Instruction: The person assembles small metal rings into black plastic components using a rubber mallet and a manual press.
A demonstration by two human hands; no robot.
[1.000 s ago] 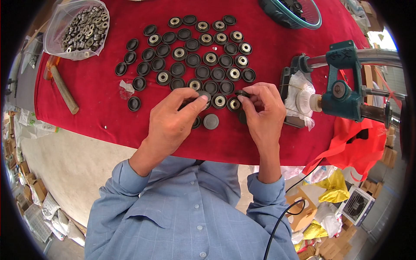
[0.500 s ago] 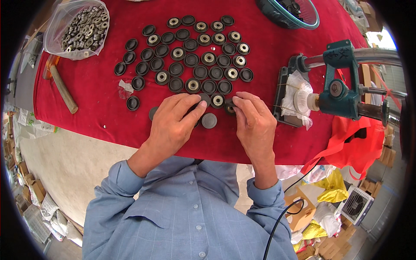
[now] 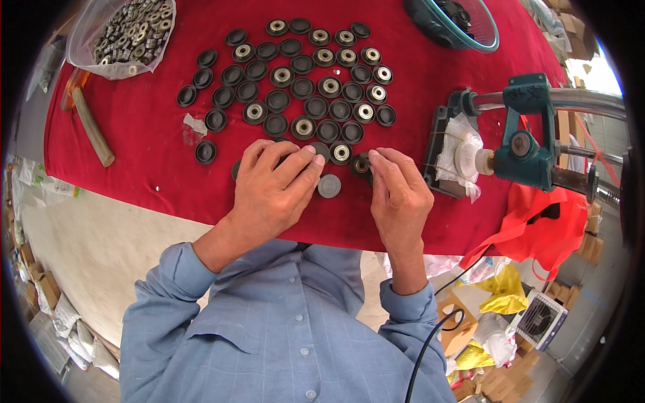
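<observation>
Many round black caps (image 3: 277, 101) lie in loose rows on the red cloth; some have a shiny metal bearing (image 3: 329, 86) seated in the middle. My left hand (image 3: 274, 185) has its fingers curled over caps at the near edge, its fingertips against a dark cap (image 3: 322, 151). Part of what lies beneath that hand is hidden. My right hand (image 3: 402, 195) pinches the edge of a black cap with a bearing (image 3: 361, 164), close to the cloth. Between my hands sit a bearing-filled cap (image 3: 341, 153) and, nearer me, a cap turned flat side up (image 3: 329, 186).
A clear tub of metal bearings (image 3: 138, 37) stands far left, near a wooden stick (image 3: 93, 127). At the far right is a teal basin (image 3: 470, 40) of black parts. A green metal press (image 3: 527, 138) occupies the right side, with a red cloth bag (image 3: 547, 225) below it.
My right hand has shifted slightly right, and the bearing in its cap shows more clearly. My left hand stays at the same caps. The whole view has shifted a little.
</observation>
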